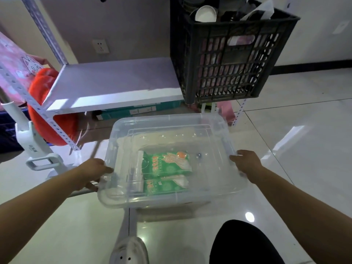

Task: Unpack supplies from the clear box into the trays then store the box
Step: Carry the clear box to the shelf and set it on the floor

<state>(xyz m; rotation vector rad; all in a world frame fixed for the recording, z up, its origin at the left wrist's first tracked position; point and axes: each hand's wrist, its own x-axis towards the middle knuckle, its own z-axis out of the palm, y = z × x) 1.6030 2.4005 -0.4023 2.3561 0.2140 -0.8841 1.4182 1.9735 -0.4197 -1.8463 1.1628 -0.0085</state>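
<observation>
A clear plastic box with a clear lid sits in front of me, low over the tiled floor. Through the lid I see two green packets and a white roller-like item lying on the bottom. My left hand grips the box's left side at the rim. My right hand grips the right side at the rim. Whether the box touches the floor I cannot tell.
A white metal shelf stands just behind the box. A black slatted crate full of dishes sits on its right end. A red cushion and a white appliance stand at the left. My shoe and knee are below.
</observation>
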